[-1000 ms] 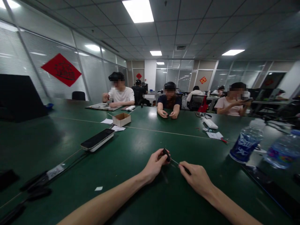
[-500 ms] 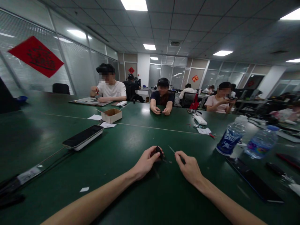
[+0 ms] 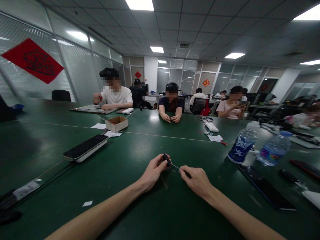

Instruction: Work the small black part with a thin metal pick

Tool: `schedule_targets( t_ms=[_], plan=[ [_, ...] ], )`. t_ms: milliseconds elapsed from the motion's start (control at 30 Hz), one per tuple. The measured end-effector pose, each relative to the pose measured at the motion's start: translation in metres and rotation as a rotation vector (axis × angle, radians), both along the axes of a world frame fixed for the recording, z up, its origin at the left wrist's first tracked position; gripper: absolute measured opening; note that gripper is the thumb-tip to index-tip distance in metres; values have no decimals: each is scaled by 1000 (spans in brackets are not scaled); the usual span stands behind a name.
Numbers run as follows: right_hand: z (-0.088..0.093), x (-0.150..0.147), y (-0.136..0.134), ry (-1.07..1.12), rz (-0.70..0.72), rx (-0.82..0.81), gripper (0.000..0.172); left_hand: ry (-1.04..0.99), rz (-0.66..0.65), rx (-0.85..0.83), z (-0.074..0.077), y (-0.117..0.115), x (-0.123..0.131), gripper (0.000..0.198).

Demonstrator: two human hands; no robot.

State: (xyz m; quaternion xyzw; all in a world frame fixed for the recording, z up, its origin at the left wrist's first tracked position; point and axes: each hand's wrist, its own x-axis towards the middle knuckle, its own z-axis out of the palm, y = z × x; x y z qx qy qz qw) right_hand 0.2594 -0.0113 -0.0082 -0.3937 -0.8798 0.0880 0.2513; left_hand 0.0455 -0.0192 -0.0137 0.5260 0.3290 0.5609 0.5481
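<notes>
My left hand is closed around a small black object, held just above the green table. Between the thumb and fingers of my right hand is a thin metal-shafted tool. Its shaft points left, and the tip meets the black object or lies right at its edge. The tool's handle is hidden inside my right hand. Fingers cover part of the black object, so its kind does not show.
To the right stand two plastic bottles near a dark phone. A phone on a white block lies left, with a cable. Farther off are an open cardboard box and a scrap of paper. Several people sit around.
My right hand has moved left and slightly down, bringing the tool's tip to the black object. My left hand has turned that object a little. The whole view has shifted slightly.
</notes>
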Motion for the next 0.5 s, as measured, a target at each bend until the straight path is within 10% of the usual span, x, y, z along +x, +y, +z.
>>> schedule_targets(
  t_ms=[500],
  plan=[
    [4,3,5,187,-145,-39,29,188,-187,28,11,-6,1,24]
  ],
)
